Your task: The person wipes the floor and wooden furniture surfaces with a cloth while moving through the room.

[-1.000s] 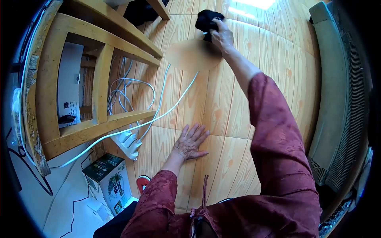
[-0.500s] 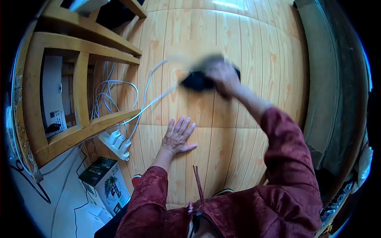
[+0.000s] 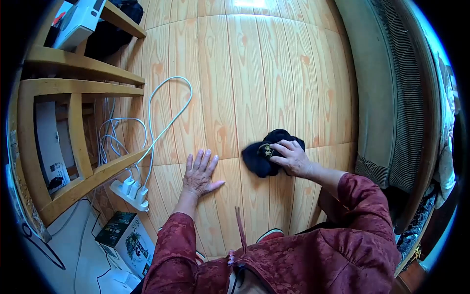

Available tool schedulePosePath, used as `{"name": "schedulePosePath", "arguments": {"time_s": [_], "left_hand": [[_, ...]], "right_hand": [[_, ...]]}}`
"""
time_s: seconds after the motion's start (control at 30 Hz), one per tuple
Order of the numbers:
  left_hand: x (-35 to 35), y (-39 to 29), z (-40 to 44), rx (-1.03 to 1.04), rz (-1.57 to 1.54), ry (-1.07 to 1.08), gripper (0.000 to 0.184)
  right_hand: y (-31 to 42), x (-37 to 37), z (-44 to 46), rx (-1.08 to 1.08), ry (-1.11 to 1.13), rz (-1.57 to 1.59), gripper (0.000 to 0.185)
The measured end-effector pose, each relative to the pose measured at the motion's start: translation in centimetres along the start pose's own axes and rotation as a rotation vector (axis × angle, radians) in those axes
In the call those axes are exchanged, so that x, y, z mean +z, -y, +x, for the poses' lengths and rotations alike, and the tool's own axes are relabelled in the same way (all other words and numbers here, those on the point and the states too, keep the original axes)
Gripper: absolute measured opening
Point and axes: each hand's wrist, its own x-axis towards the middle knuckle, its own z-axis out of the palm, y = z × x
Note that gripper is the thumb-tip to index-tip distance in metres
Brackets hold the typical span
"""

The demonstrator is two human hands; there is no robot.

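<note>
My left hand (image 3: pixel 198 175) lies flat on the wood-patterned floor (image 3: pixel 215 98), its fingers spread and nothing in them. To its right, my right hand (image 3: pixel 292 158) grips a bunched black cloth (image 3: pixel 259 160) with a small gold-coloured pattern on it. The cloth rests on the floor, and part of it is hidden beneath the fingers. Left of my left hand, a white power strip (image 3: pixel 129 195) carries several plugs, and a looped white cable (image 3: pixel 182 110) runs from there over the floor.
Wooden chair frames (image 3: pixel 81 132) stand along the left. Below them sits a green and white printed box (image 3: pixel 126 240). A white box (image 3: pixel 81 24) is at the upper left, with a dark bag (image 3: pixel 122 29) beside it. A sofa (image 3: pixel 379 98) borders the right side.
My right hand has drawn the black cloth back towards me, and its motion blur is mostly gone. The white cable now lies in a loop away from the cloth. My left hand stays flat on the floor.
</note>
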Motion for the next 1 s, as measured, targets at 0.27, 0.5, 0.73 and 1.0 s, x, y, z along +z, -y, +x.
{"name": "schedulePosePath", "arguments": {"time_s": [0.27, 0.5, 0.73, 1.0], "left_hand": [[0.4, 0.1, 0.0, 0.027, 0.031, -0.04, 0.096], [0.6, 0.2, 0.0, 0.041, 0.001, -0.071, 0.095], [0.4, 0.2, 0.0, 0.039, 0.001, -0.053, 0.096], [0.7, 0.3, 0.0, 0.047, 0.002, -0.065, 0.095]], "right_hand": [[-19.6, -3.7, 13.3, 0.564, -0.41, -0.164, 0.036], [-14.6, -9.2, 3.6, 0.882, -0.693, 0.655, 0.036], [-11.4, 1.0, -19.1, 2.272, -0.495, 0.124, 0.062], [-25.4, -4.1, -1.4, 2.068, -0.359, -0.247, 0.094]]}}
